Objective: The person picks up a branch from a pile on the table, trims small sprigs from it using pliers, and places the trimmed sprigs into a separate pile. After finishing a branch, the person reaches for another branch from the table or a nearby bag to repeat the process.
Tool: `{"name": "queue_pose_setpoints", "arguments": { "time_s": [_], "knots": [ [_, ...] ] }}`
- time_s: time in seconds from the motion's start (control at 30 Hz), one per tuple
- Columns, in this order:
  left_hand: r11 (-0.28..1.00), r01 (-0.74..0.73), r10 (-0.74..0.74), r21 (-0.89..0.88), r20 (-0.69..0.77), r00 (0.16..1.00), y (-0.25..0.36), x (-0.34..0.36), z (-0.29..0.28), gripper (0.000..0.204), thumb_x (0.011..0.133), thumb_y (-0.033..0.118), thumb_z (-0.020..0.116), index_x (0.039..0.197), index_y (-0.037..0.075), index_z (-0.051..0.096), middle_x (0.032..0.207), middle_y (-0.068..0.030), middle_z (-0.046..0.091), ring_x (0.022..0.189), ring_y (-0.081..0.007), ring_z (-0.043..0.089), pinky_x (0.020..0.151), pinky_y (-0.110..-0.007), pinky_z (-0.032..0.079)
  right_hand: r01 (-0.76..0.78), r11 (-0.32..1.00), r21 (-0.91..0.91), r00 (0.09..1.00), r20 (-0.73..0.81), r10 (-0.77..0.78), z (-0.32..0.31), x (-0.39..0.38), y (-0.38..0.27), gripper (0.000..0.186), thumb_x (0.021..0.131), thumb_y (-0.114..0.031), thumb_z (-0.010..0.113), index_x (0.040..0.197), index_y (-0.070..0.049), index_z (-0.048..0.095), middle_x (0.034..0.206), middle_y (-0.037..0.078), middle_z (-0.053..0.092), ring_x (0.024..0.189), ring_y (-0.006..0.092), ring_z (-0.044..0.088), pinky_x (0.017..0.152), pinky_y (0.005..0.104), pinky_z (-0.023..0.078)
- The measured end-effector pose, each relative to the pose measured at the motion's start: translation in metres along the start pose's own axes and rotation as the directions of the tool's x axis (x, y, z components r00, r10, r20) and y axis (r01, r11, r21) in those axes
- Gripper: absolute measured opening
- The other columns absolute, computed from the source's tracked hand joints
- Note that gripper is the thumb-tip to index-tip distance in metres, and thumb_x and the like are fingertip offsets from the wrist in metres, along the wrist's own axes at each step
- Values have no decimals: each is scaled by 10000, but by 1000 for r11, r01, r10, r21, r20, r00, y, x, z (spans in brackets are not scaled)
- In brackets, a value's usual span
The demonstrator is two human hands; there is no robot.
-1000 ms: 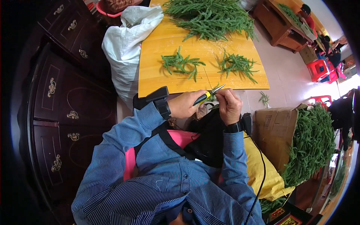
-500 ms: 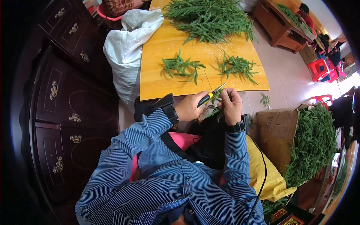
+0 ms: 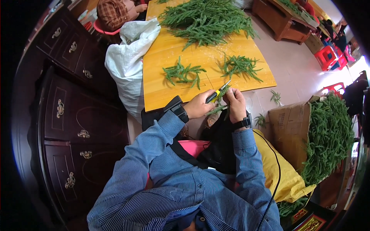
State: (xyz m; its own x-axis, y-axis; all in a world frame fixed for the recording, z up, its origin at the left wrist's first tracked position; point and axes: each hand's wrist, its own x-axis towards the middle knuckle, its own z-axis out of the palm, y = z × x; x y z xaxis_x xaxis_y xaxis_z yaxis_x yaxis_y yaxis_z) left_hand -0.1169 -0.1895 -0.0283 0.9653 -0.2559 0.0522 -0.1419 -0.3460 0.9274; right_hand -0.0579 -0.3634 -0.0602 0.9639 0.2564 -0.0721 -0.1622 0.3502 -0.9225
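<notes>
- Clasping pliers (image 3: 218, 92) in left grip (image 3: 198, 105), probably for control
- Pinching sprig (image 3: 224, 93) in right grip (image 3: 236, 105), seemingly steadying it
- Facing clumps (image 3: 241, 66) beyond grips, likely for reach

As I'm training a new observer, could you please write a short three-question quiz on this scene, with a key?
1. Which hand holds the yellow-and-black pointed tool?
2. How many small clusters of green sprigs lie on the table, on the near side of the large heap?
3. The sack beside the table's left edge is: A) red, B) white, C) green?

Key: 1. The left hand. 2. Two. 3. B.
</notes>
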Motion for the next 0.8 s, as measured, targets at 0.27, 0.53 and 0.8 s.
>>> {"name": "queue_pose_setpoints", "arguments": {
  "time_s": [0.27,0.53,0.8],
  "knots": [
    [627,265,-303,-732,84,949,1,9,-9,392,898,29,539,1282,13,461,985,-92,618,813,-185,605,693,-318,508,-7,987,164,1000,-21,10,1,2,2,151,993,-191,554,1018,-42,558,868,6,587,752,83,529,698,226,444],
    [333,194,-311,-923,86,947,-1,8,-15,439,934,0,460,1365,29,385,1213,-165,589,1048,-282,618,853,-415,523,-20,973,231,1000,-9,23,-1,1,-9,135,990,-181,554,1014,-49,550,897,28,614,786,112,571,711,257,477],
    [391,76,-180,-917,5,984,9,1,-12,473,908,-31,432,1373,23,366,1270,-200,557,1086,-309,607,896,-431,514,-58,909,413,998,5,62,-12,8,-7,98,983,-135,549,1026,-48,542,899,51,589,819,167,598,747,309,502]
  ]
}}
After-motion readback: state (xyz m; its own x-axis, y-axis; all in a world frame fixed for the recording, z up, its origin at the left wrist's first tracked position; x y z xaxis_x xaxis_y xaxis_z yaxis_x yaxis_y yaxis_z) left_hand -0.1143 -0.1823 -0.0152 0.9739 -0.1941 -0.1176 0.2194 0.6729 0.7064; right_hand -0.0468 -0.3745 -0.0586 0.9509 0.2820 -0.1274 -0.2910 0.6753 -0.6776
